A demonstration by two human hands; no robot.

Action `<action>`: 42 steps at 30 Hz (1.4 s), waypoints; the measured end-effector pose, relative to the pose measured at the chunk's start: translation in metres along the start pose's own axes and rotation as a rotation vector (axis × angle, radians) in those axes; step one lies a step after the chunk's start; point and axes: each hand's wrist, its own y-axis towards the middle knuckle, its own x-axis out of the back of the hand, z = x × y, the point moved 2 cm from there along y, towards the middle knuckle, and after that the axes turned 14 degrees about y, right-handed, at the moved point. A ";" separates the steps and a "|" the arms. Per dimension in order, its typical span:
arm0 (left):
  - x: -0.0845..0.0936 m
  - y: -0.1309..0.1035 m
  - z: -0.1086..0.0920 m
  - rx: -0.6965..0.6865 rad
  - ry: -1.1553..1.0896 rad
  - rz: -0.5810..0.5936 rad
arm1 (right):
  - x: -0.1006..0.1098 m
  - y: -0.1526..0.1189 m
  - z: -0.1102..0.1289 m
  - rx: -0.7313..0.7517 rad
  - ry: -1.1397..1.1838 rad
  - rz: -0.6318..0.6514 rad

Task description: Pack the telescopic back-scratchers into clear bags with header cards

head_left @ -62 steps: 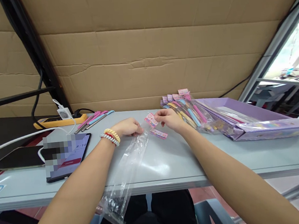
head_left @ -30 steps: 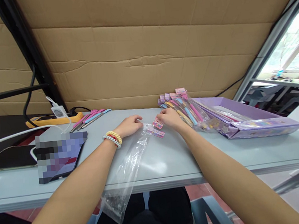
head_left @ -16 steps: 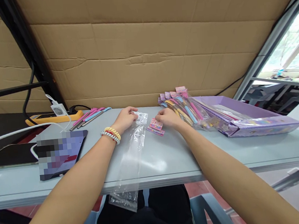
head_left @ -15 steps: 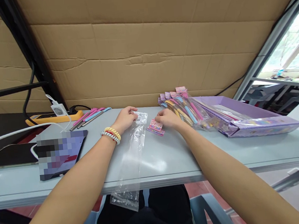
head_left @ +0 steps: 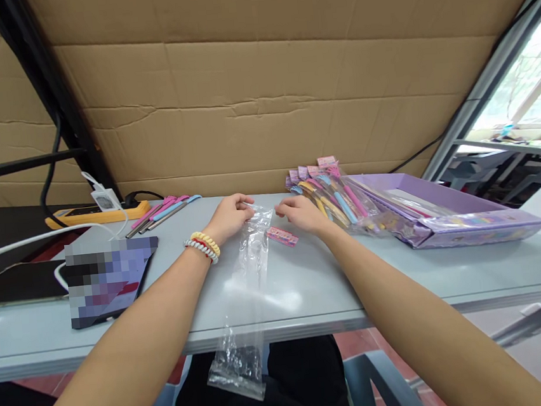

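Observation:
A long clear plastic bag (head_left: 253, 275) lies across the grey table and hangs over its front edge. My left hand (head_left: 231, 218) pinches the bag's upper end. My right hand (head_left: 299, 214) is closed beside the bag's top right corner; what its fingertips hold, if anything, is too small to tell. Just below and between the hands, a pink printed card (head_left: 282, 236) lies flat on the table.
Bagged colourful pens (head_left: 337, 200) with card tops lie at the right, next to a purple box (head_left: 474, 228). Loose pens (head_left: 163, 212) lie back left. A tablet (head_left: 119, 278), a yellow power strip (head_left: 75, 215) and white cables are further left.
The upper pink card has left the table spot where my right hand touched it. My right hand has moved slightly left toward the bag. The bag has shifted right and its lower end has swung.

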 end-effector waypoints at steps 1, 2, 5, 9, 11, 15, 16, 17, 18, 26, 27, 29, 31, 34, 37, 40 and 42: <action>-0.001 0.000 0.000 -0.006 -0.007 0.012 | -0.001 0.000 0.002 0.014 0.091 0.022; -0.002 0.000 0.000 -0.015 -0.016 0.025 | -0.001 -0.001 0.004 0.018 0.167 0.046; -0.003 0.000 0.000 -0.054 -0.049 0.054 | -0.004 -0.003 0.007 -0.001 0.271 0.101; -0.003 -0.001 -0.001 -0.079 -0.071 0.047 | -0.008 -0.004 0.005 -0.019 0.312 0.212; -0.003 -0.001 -0.002 -0.083 -0.078 0.037 | -0.009 -0.004 0.004 -0.014 0.340 0.250; -0.003 -0.003 -0.004 -0.056 -0.069 0.054 | -0.009 -0.004 0.003 -0.032 0.390 0.252; -0.003 -0.003 -0.004 -0.044 -0.058 0.065 | -0.009 -0.004 0.003 -0.037 0.400 0.250; -0.003 -0.004 -0.005 -0.034 -0.046 0.076 | -0.008 -0.004 0.004 -0.037 0.407 0.248; -0.004 -0.004 -0.005 -0.028 -0.032 0.087 | -0.008 -0.005 0.005 -0.033 0.410 0.248; 0.002 0.004 0.001 -0.060 -0.033 -0.171 | -0.010 -0.005 0.005 -0.051 0.450 0.227; 0.005 0.007 0.003 -0.050 -0.040 -0.275 | -0.010 -0.005 0.005 -0.069 0.476 0.254; 0.013 0.012 0.009 -0.014 -0.057 -0.482 | -0.009 -0.006 0.005 -0.110 0.505 0.326; 0.023 0.016 0.015 0.031 -0.074 -0.658 | -0.006 -0.008 0.007 -0.150 0.512 0.397; 0.036 0.019 0.020 0.071 -0.108 -0.848 | 0.000 -0.013 0.010 -0.198 0.518 0.512; 0.043 0.017 0.016 0.043 -0.252 -0.886 | 0.004 -0.015 0.011 -0.182 0.493 0.604; 0.040 0.015 0.009 0.024 -0.427 -0.746 | 0.012 -0.009 0.009 -0.075 0.587 0.383; 0.036 0.013 0.006 0.047 -0.444 -0.650 | 0.023 -0.002 0.008 0.007 0.774 0.071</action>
